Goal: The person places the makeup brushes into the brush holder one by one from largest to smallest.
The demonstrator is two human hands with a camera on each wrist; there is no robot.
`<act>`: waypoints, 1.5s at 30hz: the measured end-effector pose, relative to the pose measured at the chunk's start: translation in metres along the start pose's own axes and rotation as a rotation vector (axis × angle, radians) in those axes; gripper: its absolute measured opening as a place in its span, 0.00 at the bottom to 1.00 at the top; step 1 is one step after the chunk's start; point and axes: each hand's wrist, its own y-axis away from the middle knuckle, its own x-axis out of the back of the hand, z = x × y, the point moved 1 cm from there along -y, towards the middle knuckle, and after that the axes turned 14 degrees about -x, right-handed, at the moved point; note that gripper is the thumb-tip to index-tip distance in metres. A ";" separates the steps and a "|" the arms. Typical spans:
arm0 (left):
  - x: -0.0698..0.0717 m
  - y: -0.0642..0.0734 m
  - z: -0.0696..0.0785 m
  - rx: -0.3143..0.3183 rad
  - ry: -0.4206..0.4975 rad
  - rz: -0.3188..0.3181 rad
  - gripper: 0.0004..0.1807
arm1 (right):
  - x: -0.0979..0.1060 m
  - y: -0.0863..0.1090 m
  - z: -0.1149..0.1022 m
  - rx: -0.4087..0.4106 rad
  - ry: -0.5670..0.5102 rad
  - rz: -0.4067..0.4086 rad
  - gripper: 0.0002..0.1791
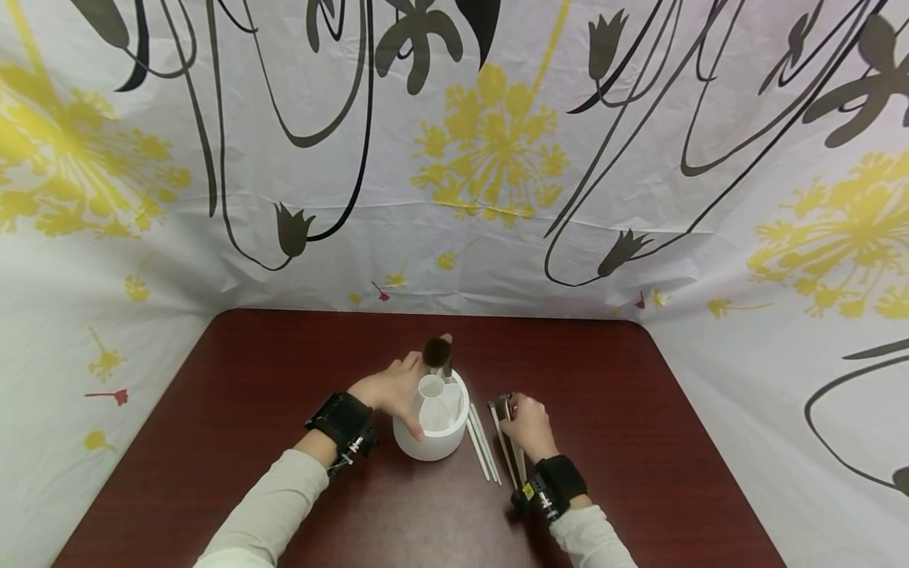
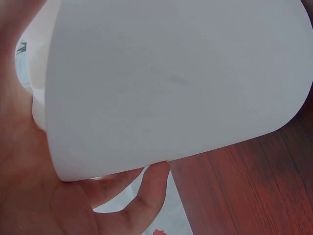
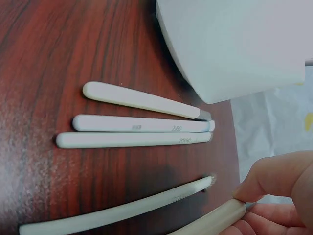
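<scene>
My left hand [image 1: 392,392] grips a white round brush holder [image 1: 428,448] by its side, the thumb near and the fingers towards the back. Inside the holder are white dividers, and a makeup brush with a dark round head [image 1: 436,353] stands up at its far side. In the left wrist view the holder's smooth wall [image 2: 171,88] fills most of the picture. To the right, my right hand [image 1: 529,426] pinches a makeup brush with a cream handle [image 3: 215,220] between thumb and fingers. That brush's head is hidden in the right wrist view.
Between holder and right hand, several white-handled makeup brushes [image 3: 142,123] lie side by side on the dark red wooden table [image 1: 284,347]. A slightly bent-looking pale brush [image 3: 117,210] lies beside the held one. A flower-patterned white cloth [image 1: 454,260] hangs behind the table.
</scene>
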 end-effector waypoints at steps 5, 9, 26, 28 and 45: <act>0.000 0.000 0.001 0.003 -0.006 0.002 0.70 | 0.005 0.002 -0.004 0.019 -0.014 0.022 0.18; -0.001 0.001 0.001 0.012 -0.006 0.004 0.69 | 0.012 0.003 -0.009 0.037 -0.042 0.040 0.17; -0.001 0.002 0.001 0.034 -0.013 0.004 0.69 | 0.040 0.023 -0.038 0.190 -0.248 0.066 0.15; 0.000 0.002 0.002 0.032 -0.015 0.001 0.69 | 0.043 0.026 -0.041 0.212 -0.270 0.093 0.15; 0.000 0.002 0.002 0.017 -0.030 0.031 0.74 | 0.057 0.042 -0.062 0.298 -0.353 0.127 0.15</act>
